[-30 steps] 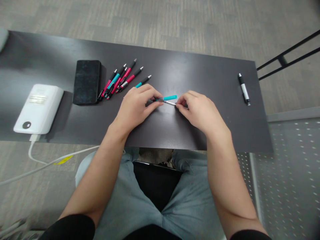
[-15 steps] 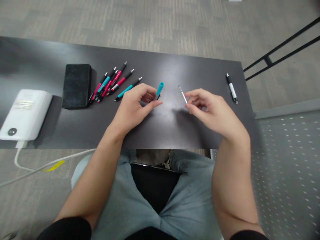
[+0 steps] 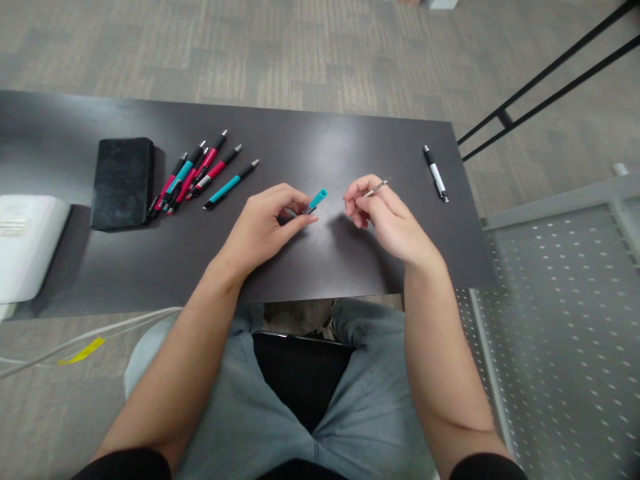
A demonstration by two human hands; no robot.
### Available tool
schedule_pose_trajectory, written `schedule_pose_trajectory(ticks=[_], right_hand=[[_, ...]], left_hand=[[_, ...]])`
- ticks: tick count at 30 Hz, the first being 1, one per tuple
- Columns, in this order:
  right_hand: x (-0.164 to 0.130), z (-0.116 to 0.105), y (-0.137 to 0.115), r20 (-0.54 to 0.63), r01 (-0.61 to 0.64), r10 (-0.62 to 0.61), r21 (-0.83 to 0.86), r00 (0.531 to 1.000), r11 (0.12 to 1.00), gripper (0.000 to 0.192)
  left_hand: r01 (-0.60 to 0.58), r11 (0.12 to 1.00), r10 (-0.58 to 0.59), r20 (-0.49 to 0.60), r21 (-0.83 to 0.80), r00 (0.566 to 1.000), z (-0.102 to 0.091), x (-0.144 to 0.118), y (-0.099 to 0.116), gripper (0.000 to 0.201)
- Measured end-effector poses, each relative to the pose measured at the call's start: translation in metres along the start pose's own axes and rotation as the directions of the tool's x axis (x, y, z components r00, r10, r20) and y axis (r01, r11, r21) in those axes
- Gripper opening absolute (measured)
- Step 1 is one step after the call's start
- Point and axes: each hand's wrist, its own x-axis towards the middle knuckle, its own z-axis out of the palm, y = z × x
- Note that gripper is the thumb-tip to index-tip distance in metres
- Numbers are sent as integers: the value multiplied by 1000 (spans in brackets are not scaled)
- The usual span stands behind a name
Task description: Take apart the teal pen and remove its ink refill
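Between the thumb and fingers of my left hand [image 3: 273, 223] is a teal pen barrel [image 3: 319, 199], its hollow end pointing up and to the right. My right hand [image 3: 385, 217] pinches a thin pen refill [image 3: 376, 188], which slants up to the right over the thumb side. A small gap separates the barrel from my right fingers. Just left of my left hand lies a teal and black pen [image 3: 231, 185]. Beyond it is a loose pile of several red and teal pens [image 3: 193, 175]. My left fingers partly hide the barrel's lower part.
A black box [image 3: 123, 183] and a white device [image 3: 27, 247] with a cable stand on the left of the dark table [image 3: 320, 140]. A white and black pen [image 3: 436, 173] lies near the right edge. A perforated grey panel [image 3: 560, 320] is at the right.
My right hand has turned the refill, so it now tilts up to the right instead of up to the left. The teal barrel leans further right. The whole view has shifted.
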Motion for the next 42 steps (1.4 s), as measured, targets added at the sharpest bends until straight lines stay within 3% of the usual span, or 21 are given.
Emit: schedule_pose_trajectory(ticks=[4,6,9,11,16,21,25,29,33,34,38,40,42], right_hand=[[3,3,-1,-81,25,-12,166,997,986,34],[-1,5,-12,-113,146,-118,288,987,946,33],[-15,12,-41,-191,354,-300,409,935,841,33],[-26,20,-62,-245,389,-311,418,918,821,37],[-43,35,-88,-276,429,-360,256,891,866,33],[-49,30,-86,-161,386,-368,97,916,917,35],[-51,30,-83,-232,440,-420,40,877,897,37],[-51,33,-83,-154,392,-401,-87,903,916,38],[-56,36,-87,-331,501,-513,-127,792,856,37],[-58,37,-87,-334,497,-514,-141,790,856,37],[-55,36,-74,-215,448,-523,-315,825,837,47],[-48,34,-63,-100,543,-612,-368,784,755,54],[-39,32,-54,8,672,-713,-343,701,657,57]], left_hand=[[-15,1000,15,-26,0,1000,0,-1,3,42],[-32,999,32,-25,-10,999,-1,-1,6,43],[-48,999,48,-17,-4,999,-3,0,11,51],[-59,998,59,-22,5,998,-3,1,13,55],[-92,995,92,-27,28,995,-5,-1,14,58],[-157,987,158,-23,47,987,-7,-2,12,56],[-173,982,176,-30,69,984,-7,-3,12,53],[-221,975,221,-72,2,973,-7,-5,12,39],[-262,965,262,-79,12,962,-7,-5,9,34],[-277,961,278,-84,19,957,-7,-4,8,34],[-302,952,306,-91,55,948,-6,-4,0,31],[-272,957,279,-65,98,958,-6,-5,-1,32],[-227,965,233,-37,130,972,-7,-6,1,35]])
